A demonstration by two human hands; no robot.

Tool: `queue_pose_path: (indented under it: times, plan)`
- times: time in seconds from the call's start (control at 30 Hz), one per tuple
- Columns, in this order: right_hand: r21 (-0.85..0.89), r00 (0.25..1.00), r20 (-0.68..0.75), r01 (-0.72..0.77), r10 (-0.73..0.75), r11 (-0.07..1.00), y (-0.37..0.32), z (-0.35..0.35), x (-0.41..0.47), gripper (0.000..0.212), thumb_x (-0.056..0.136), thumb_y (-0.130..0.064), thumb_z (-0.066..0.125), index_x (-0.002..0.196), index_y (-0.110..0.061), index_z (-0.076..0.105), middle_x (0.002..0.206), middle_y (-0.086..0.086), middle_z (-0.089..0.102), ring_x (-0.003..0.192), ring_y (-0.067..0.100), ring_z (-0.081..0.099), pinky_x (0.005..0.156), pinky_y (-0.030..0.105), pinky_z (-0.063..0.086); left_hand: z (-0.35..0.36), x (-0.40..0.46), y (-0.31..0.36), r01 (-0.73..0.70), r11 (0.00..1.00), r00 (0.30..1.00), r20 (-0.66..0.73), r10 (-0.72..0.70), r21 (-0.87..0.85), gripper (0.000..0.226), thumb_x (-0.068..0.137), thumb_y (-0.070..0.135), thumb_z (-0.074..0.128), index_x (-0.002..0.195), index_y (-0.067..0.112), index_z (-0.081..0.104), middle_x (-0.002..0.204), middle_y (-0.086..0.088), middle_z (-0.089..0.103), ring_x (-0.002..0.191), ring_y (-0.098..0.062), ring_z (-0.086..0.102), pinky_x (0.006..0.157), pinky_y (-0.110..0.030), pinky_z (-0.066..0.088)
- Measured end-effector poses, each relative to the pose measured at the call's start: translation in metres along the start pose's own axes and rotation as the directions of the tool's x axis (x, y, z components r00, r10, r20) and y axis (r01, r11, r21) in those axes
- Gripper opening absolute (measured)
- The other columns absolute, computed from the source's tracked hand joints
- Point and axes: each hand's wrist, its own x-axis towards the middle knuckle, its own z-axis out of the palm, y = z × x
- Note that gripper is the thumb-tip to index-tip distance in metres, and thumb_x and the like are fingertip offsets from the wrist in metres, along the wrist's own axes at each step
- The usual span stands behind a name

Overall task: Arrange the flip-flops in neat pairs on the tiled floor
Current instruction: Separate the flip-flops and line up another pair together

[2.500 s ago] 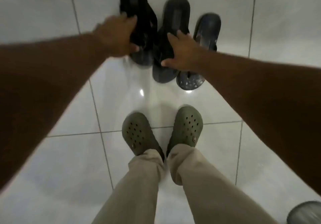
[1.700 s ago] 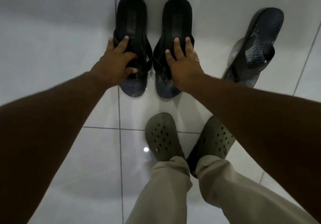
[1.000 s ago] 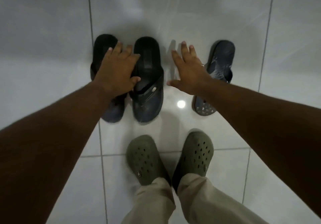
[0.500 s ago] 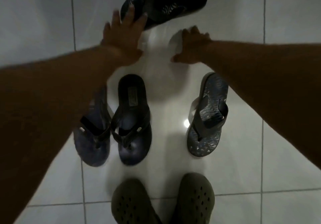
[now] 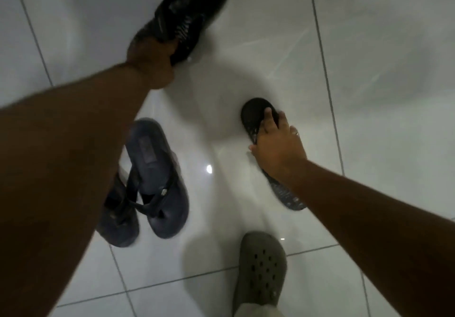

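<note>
Two dark blue flip-flops lie side by side at the lower left; the right one [image 5: 157, 181] shows fully, while my left forearm covers much of the left one [image 5: 118, 220]. At the top, my left hand [image 5: 150, 63] grips the near end of a black patterned flip-flop [image 5: 187, 14] that lies at a slant. On the right, my right hand [image 5: 278, 149] rests on a grey patterned flip-flop [image 5: 256, 117], fingers curled over its strap area. Its far end [image 5: 290, 198] shows below my wrist.
The floor is glossy white tile [image 5: 381, 95] with grey grout lines and a light glare [image 5: 208, 169] in the middle. My own foot in an olive green clog [image 5: 261, 270] stands at the bottom right, with a beige trouser leg above it.
My left hand has closed on the black flip-flop it was reaching for. My right hand has dropped back onto the grey patterned flip-flop. The view has shifted left.
</note>
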Motion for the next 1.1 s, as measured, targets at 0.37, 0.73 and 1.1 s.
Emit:
queue_pose_path:
  times: [0.37,0.73,1.1]
  plan:
    - [0.118,0.986,0.137,-0.113,0.096,0.987,0.067,-0.026,-0.007,0.102,0.084,-0.072,0.044,0.155,-0.018,-0.004,0.161,0.003,-0.026,0.148,0.043,-0.003,0.121,0.052,0.014,0.071,-0.215,0.129,-0.257,0.864,0.899,0.435,0.050,0.433,0.052,0.095,0.017,0.050,0.145,0.015,0.039,0.126,-0.022,0.053,0.108,-0.039,0.060,0.095,-0.046,0.050]
    - [-0.017,0.988,-0.022,0.153,-0.153,0.988,0.081,0.000,-0.026,0.095,0.084,-0.066,0.052,0.155,-0.021,0.008,0.163,0.009,-0.017,0.148,0.041,-0.012,0.119,0.059,0.016,0.131,-0.287,0.131,-0.259,0.897,0.908,0.407,0.100,0.358,0.054,0.093,0.039,0.054,0.143,0.021,0.041,0.115,-0.014,0.064,0.109,-0.033,0.057,0.089,-0.043,0.051]
    - [0.065,0.992,-0.035,0.127,-0.125,0.990,0.091,0.021,-0.039,0.094,0.085,-0.070,0.046,0.156,-0.022,0.007,0.163,0.008,-0.017,0.149,0.038,-0.013,0.118,0.059,0.015,0.137,-0.283,0.136,-0.246,0.911,0.933,0.337,0.130,0.331,0.062,0.093,0.040,0.054,0.149,0.023,0.034,0.123,-0.015,0.061,0.116,-0.034,0.051,0.093,-0.044,0.049]
